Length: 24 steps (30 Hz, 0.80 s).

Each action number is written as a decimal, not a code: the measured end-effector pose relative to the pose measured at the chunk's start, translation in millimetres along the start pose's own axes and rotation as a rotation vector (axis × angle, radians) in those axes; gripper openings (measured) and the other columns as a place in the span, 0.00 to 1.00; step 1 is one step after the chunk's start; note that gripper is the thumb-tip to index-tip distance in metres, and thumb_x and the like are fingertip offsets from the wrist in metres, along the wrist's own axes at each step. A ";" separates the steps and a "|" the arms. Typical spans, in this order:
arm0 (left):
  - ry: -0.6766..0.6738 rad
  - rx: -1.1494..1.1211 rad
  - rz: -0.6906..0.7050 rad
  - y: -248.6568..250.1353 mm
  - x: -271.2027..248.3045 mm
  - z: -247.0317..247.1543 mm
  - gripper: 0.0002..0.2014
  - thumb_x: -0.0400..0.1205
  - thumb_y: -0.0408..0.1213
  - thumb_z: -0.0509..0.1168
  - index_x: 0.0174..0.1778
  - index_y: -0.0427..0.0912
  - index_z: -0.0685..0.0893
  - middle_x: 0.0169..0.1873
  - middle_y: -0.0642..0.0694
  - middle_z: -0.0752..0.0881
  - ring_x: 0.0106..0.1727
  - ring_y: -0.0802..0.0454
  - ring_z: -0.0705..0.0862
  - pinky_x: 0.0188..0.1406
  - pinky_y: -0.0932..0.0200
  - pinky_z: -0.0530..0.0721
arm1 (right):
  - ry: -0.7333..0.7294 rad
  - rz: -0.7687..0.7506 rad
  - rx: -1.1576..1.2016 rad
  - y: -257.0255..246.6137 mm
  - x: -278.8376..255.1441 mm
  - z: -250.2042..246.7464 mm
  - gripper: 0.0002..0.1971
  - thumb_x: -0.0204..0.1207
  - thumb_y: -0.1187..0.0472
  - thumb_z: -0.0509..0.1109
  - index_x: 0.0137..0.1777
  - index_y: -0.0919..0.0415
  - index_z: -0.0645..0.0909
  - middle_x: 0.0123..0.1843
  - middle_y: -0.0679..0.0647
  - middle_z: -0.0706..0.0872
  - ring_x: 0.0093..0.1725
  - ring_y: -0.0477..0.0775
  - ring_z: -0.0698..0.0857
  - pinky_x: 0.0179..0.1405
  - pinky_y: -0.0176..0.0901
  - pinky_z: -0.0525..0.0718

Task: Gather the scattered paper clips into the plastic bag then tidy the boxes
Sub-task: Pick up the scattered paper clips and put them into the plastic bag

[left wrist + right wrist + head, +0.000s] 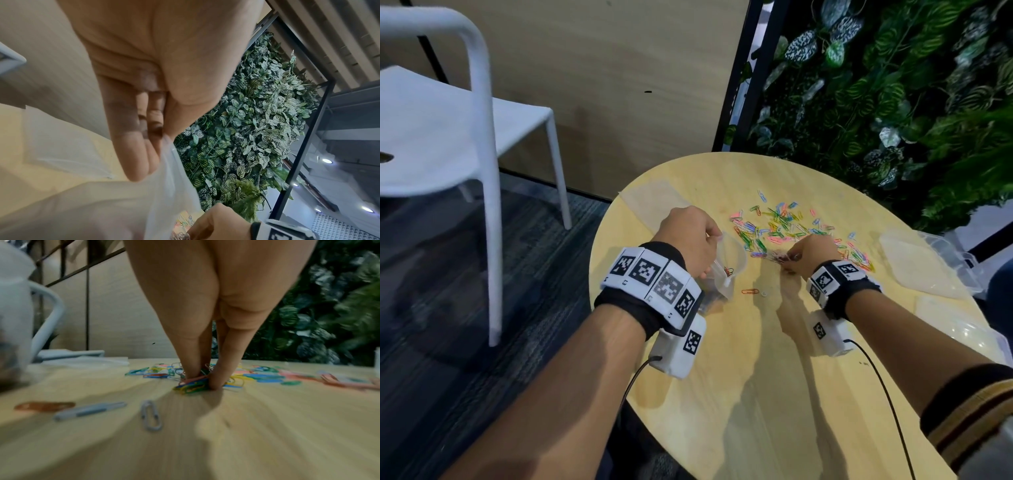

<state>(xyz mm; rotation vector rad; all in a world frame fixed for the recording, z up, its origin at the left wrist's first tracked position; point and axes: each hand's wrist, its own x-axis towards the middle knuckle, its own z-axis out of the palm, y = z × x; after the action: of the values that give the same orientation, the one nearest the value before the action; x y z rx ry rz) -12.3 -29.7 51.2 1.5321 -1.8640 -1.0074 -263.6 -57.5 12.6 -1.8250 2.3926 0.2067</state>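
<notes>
Coloured paper clips (pixel 784 228) lie scattered across the far middle of the round wooden table (pixel 739 394). My left hand (pixel 697 236) pinches the rim of a clear plastic bag (pixel 726 270) and holds it open above the table; a few clips lie inside. In the left wrist view the thumb and fingers (pixel 144 146) pinch the bag's edge (pixel 170 170). My right hand (pixel 804 253) is down at the near edge of the pile, its fingertips (pixel 216 382) pinching a small bunch of clips (pixel 191 386) against the table. Loose clips (pixel 151 415) lie nearer me.
Clear plastic boxes (pixel 928 263) and a lid (pixel 962 329) sit at the table's right edge. Another flat plastic bag (pixel 654 198) lies at the far left of the table. A white chair (pixel 465 137) stands to the left and a plant wall (pixel 893 85) stands behind.
</notes>
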 end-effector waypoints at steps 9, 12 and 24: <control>-0.011 0.039 -0.002 7.8 2.2 10.6 0.08 0.85 0.33 0.65 0.53 0.42 0.90 0.31 0.49 0.84 0.27 0.48 0.91 0.37 0.51 0.93 | -0.129 0.320 1.564 62.7 -18.4 16.6 0.19 0.57 0.58 0.85 0.46 0.67 0.90 0.51 0.63 0.91 0.58 0.59 0.89 0.57 0.44 0.88; -0.017 0.046 -0.002 11.2 2.1 15.5 0.08 0.85 0.33 0.65 0.53 0.42 0.90 0.30 0.48 0.85 0.27 0.48 0.91 0.38 0.51 0.93 | -0.229 0.234 1.861 55.2 -39.5 3.3 0.10 0.75 0.66 0.71 0.54 0.72 0.83 0.55 0.64 0.87 0.51 0.51 0.91 0.43 0.31 0.89; -0.038 -0.033 0.000 31.1 -0.5 44.6 0.07 0.84 0.32 0.67 0.54 0.37 0.89 0.29 0.42 0.87 0.24 0.49 0.90 0.30 0.55 0.92 | -0.364 -0.102 1.594 -3.7 -85.5 -11.3 0.06 0.74 0.73 0.71 0.49 0.76 0.83 0.47 0.66 0.86 0.41 0.53 0.89 0.48 0.35 0.89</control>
<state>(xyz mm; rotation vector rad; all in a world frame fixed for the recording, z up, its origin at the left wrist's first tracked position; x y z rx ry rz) -65.1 -16.9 50.1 1.5035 -1.8636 -1.0695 -237.7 20.4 39.1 -0.9090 1.2768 -0.9740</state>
